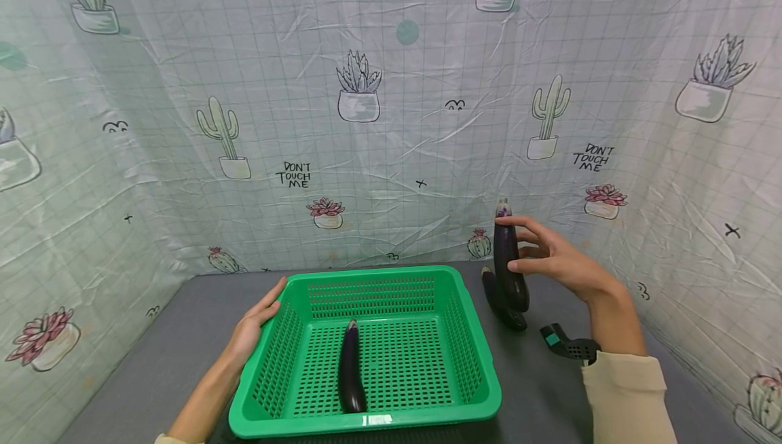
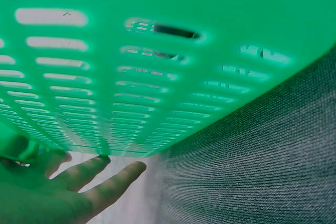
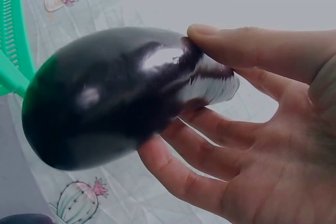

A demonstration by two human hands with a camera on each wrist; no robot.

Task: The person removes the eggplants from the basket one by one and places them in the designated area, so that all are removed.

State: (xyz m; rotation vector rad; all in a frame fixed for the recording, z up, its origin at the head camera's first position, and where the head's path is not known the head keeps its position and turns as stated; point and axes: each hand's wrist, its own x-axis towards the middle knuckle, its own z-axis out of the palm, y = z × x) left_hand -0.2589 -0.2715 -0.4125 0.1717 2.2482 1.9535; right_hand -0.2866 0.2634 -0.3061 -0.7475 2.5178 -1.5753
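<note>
An eggplant (image 1: 508,261) is pinched between the thumb and fingers of my right hand (image 1: 552,257), its stem end up, to the right of the basket. The right wrist view shows the dark eggplant (image 3: 105,98) gripped by the curled fingers of that hand (image 3: 252,124). Behind and below it, a second eggplant (image 1: 493,294) lies on the table. My left hand (image 1: 247,335) rests with relaxed fingers along the left side of the green basket (image 1: 366,423). Inside the basket lies another eggplant (image 1: 351,373). In the left wrist view the hand (image 2: 73,187) is beside the slotted basket wall (image 2: 105,87).
The grey table (image 1: 165,342) stands against a patterned curtain (image 1: 403,145) that rises behind it and at both sides. A black strap piece with a teal patch (image 1: 571,345) is at my right wrist.
</note>
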